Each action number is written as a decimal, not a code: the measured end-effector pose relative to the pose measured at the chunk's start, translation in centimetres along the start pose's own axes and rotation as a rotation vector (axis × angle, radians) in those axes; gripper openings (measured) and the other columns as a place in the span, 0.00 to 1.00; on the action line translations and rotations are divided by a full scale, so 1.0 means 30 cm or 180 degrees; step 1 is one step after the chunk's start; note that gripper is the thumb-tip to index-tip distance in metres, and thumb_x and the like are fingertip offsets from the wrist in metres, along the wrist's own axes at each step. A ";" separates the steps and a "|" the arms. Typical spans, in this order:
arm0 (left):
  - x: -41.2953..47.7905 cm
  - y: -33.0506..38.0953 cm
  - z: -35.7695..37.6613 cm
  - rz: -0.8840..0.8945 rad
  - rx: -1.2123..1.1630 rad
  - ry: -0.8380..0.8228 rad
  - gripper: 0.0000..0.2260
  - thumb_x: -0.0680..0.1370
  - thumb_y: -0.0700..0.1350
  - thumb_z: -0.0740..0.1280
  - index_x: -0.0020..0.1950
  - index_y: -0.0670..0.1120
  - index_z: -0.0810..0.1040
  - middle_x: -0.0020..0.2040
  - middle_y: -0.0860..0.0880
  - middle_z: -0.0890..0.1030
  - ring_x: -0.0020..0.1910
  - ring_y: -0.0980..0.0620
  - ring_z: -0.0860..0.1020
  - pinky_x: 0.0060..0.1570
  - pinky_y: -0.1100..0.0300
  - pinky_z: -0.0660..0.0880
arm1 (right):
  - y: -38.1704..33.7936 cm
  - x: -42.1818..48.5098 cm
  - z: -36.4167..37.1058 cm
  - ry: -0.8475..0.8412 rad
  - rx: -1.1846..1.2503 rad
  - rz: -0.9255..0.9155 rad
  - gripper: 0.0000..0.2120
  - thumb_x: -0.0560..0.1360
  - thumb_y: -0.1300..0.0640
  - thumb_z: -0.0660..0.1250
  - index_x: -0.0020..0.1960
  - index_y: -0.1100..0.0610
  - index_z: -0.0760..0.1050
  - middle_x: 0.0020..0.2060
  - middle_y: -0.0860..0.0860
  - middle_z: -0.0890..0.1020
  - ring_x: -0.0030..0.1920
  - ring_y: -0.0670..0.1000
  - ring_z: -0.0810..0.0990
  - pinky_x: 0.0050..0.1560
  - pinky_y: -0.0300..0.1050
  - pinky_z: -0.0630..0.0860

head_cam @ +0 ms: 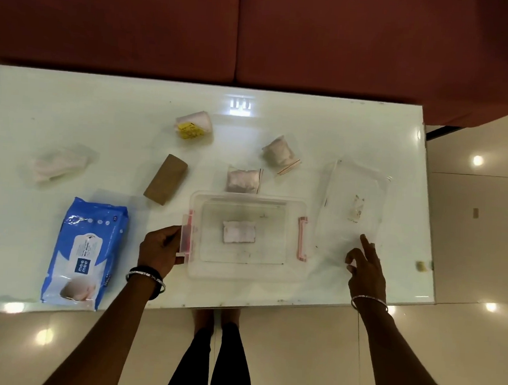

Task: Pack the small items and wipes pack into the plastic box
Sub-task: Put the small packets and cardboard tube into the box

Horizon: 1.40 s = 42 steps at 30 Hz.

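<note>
A clear plastic box (pixel 192 266) with pink side latches stands open near the table's front edge, one small white packet (pixel 239 232) lying inside. My left hand (pixel 160 250) grips the box's left latch. My right hand (pixel 366 268) rests on the near end of the clear lid (pixel 353 199), fingers apart. The blue wipes pack (pixel 84 254) lies at the front left. Loose on the table behind the box are a brown block (pixel 166 179), a yellow-labelled roll (pixel 193 125), two small zip bags (pixel 243 180) (pixel 279 153) and a pale bag (pixel 58 163) at far left.
The glossy white table (pixel 101 115) ends just before my legs; a dark red sofa (pixel 258 33) runs along its far side. A small beige piece (pixel 421 266) sits at the right edge. Shiny floor tiles lie to the right and front.
</note>
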<state>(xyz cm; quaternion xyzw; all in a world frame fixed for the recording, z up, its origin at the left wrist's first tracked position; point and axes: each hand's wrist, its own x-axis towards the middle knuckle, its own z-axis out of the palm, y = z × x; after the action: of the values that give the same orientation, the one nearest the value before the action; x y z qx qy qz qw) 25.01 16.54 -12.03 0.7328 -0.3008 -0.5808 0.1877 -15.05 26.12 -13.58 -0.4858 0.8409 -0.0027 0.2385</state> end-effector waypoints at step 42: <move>0.340 0.473 0.297 0.1240 0.2741 -0.0681 0.24 0.62 0.50 0.79 0.53 0.48 0.76 0.54 0.47 0.75 0.51 0.45 0.76 0.44 0.57 0.70 | -0.795 0.548 -0.035 -0.0702 0.3982 0.2508 0.25 0.61 0.61 0.82 0.53 0.66 0.77 0.56 0.63 0.79 0.37 0.57 0.79 0.42 0.50 0.83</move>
<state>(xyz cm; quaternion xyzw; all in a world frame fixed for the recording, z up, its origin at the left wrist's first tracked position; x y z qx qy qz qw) 14.74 -0.16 -12.96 0.6100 -0.6631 -0.4297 -0.0594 -2.83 -0.15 -13.58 0.0804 0.7654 -0.3461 0.5365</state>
